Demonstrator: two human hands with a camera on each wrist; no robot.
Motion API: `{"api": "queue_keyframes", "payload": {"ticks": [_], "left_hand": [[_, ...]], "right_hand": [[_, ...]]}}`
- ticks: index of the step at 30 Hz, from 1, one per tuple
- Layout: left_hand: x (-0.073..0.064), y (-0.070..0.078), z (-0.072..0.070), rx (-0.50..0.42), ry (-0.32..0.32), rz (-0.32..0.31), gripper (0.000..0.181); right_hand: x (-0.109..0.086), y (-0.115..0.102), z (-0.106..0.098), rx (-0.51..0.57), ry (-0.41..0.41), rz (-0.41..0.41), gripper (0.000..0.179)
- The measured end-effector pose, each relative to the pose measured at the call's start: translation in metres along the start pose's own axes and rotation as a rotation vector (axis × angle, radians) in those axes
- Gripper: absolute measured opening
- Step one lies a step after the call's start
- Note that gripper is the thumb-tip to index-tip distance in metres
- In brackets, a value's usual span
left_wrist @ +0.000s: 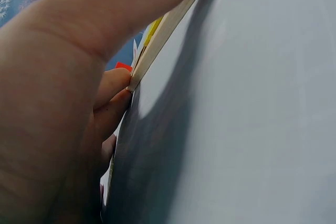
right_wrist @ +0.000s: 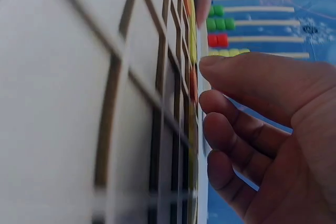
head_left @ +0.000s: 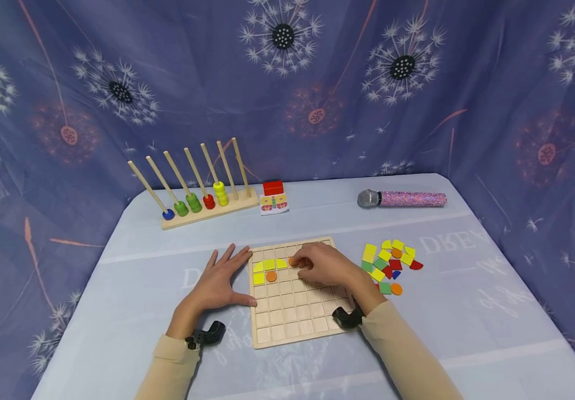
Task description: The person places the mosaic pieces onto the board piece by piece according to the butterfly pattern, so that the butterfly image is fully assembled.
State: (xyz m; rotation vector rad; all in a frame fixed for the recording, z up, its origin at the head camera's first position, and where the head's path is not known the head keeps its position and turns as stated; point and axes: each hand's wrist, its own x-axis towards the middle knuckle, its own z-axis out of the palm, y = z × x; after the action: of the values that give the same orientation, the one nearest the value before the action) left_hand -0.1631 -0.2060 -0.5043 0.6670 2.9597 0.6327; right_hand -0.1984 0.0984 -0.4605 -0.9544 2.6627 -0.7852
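Observation:
A square wooden grid board [head_left: 289, 316] lies on the table. Yellow pieces [head_left: 269, 264] and an orange disc [head_left: 271, 276] sit in cells at its upper left. My left hand [head_left: 219, 283] rests beside the board with fingers spread, its thumb on the left edge and a fingertip by the far corner. Over the far rows is my right hand [head_left: 324, 264], fingers bent and thumb apart from the index finger. Its fingertips are at another orange disc [head_left: 291, 261], partly hidden in the head view. The right wrist view shows that orange disc [right_wrist: 193, 85] at board level beside the fingertips.
Right of the board lies a loose group of coloured tiles [head_left: 385, 288]. A peg rack with beads [head_left: 212, 211] stands at the back left, near a red box [head_left: 273, 188] and a butterfly card [head_left: 274, 204]. A glittery microphone [head_left: 402, 199] lies at the back right.

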Motion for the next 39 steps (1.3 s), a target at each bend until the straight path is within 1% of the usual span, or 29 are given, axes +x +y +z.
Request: {"api": "queue_keyframes", "payload": {"ticks": [4, 9, 11, 13, 16, 19, 20, 23, 28, 31, 35, 39], "left_hand": [[-0.001, 0.001, 0.000, -0.006, 0.003, -0.005, 0.121], [-0.001, 0.001, -0.001, 0.002, 0.008, -0.010, 0.122], [-0.001, 0.002, -0.001, 0.008, 0.007, -0.008, 0.122], [-0.001, 0.002, -0.001, 0.007, 0.005, -0.007, 0.122], [-0.002, 0.002, -0.002, 0.003, 0.002, -0.008, 0.122], [-0.002, 0.003, -0.002, -0.001, 0.004, -0.007, 0.122], [-0.002, 0.003, -0.002, -0.001, 0.005, -0.005, 0.122], [-0.002, 0.002, -0.001, 0.007, 0.001, -0.006, 0.122], [-0.001, 0.007, 0.004, 0.063, -0.025, -0.045, 0.120], [0.000, 0.012, 0.006, 0.083, -0.032, -0.066, 0.121], [-0.002, 0.014, 0.003, 0.080, -0.027, -0.076, 0.120], [-0.003, 0.012, 0.003, 0.077, -0.032, -0.072, 0.119]], "right_hand": [[-0.010, 0.013, -0.010, 0.001, 0.029, 0.041, 0.020], [-0.026, 0.032, -0.026, 0.007, 0.090, 0.067, 0.015], [-0.033, 0.040, -0.032, 0.024, 0.110, 0.080, 0.014], [-0.041, 0.047, -0.038, 0.053, 0.127, 0.103, 0.015], [-0.053, 0.058, -0.045, 0.093, 0.148, 0.117, 0.017], [-0.065, 0.070, -0.051, 0.092, 0.175, 0.141, 0.019], [-0.068, 0.074, -0.052, 0.084, 0.182, 0.153, 0.019], [-0.076, 0.086, -0.055, 0.055, 0.204, 0.231, 0.021], [-0.083, 0.103, -0.061, 0.003, 0.196, 0.373, 0.027], [-0.085, 0.109, -0.063, 0.000, 0.168, 0.425, 0.029], [-0.085, 0.113, -0.061, 0.025, 0.147, 0.452, 0.030], [-0.083, 0.111, -0.056, 0.004, 0.158, 0.464, 0.030]]}}
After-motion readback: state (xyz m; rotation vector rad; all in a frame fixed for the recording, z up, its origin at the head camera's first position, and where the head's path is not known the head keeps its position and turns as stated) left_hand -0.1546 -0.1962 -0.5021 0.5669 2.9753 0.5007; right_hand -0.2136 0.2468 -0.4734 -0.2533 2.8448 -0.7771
